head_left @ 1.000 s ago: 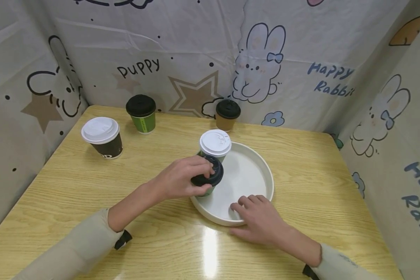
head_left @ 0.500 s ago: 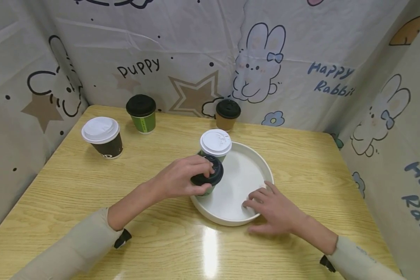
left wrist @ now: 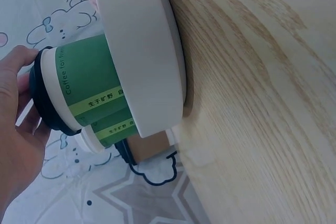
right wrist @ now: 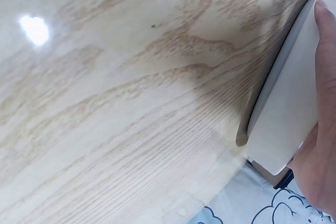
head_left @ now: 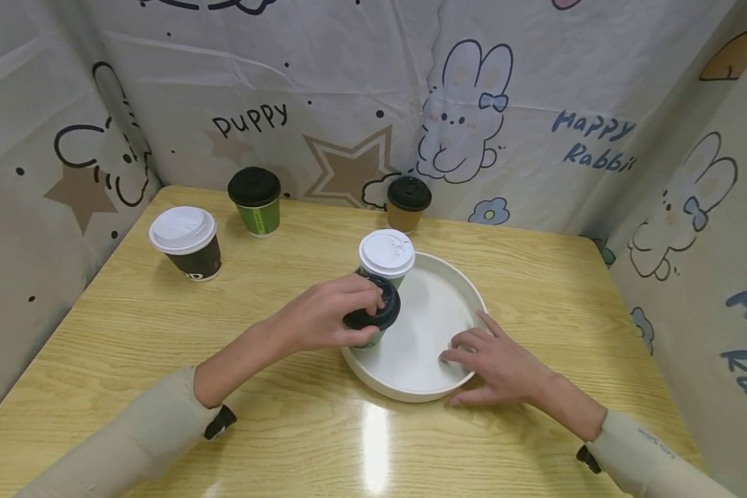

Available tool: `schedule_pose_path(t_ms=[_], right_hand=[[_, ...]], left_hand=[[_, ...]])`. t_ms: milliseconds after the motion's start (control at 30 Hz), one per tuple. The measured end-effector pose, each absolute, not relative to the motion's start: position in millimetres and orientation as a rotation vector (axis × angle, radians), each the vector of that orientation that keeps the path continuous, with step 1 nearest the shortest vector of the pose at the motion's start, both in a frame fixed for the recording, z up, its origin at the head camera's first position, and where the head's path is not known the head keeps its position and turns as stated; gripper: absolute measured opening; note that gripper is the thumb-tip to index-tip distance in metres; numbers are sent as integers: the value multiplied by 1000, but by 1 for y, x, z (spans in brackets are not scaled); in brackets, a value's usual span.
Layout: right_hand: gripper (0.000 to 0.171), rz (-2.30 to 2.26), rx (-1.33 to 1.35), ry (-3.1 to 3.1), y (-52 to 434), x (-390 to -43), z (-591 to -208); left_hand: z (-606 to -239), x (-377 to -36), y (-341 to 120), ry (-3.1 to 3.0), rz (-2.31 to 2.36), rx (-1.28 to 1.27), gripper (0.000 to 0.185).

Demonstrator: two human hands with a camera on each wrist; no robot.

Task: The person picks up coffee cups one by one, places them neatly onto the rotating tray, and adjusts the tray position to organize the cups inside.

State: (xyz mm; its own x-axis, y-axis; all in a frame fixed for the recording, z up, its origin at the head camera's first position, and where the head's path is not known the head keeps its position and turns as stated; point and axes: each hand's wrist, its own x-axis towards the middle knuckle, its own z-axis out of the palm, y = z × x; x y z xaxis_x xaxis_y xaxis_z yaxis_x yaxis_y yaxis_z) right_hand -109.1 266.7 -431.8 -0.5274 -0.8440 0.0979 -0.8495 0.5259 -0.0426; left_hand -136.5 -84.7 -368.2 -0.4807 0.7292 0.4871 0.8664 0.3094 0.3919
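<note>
Glossy wood-grain table (head_left: 162, 325), matt tray (head_left: 432, 308)

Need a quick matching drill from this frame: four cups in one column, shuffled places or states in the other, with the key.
1. black-lidded green cup
2. white-lidded green cup
3. brown cup
4. dark cup with white lid

a. far edge, by the curtain
b. in the tray, untouched
c. on the table's left side
d. gripped by the left hand

Pairs: 1-d, 2-b, 3-a, 4-c

Tray (head_left: 467, 304) sat mid-counter (head_left: 162, 332). Two cups in tray, left side: one (head_left: 386, 254) behind other (head_left: 373, 315). Three cups (head_left: 187, 242) (head_left: 255, 200) (head_left: 407, 202) placed behind, along counter's far edge.
</note>
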Motion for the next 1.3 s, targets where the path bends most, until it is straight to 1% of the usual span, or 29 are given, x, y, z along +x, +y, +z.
schedule_pose_path(t_ms=[433,567,867,1000,1300], right_hand=[[63,122,1471,-2703,267,-108,-432],[63,131,1465,-2687,268,-106,-434],[62,151,1475,-2660,267,-105,-437],[61,161,1474,-2663,266,-106,-437],[60,143,1461,-2679,266,-107,-436]], left_hand=[[-366,-139,-85,-2335,-871,-1509,23],[-364,-139,-89,-2312,-890,-1465,24],[-359,-143,-119,-2312,-948,-1185,33],[-360,-147,-138,-2301,-998,-1038,42],[-358,-157,-184,-2236,-1214,-637,55]])
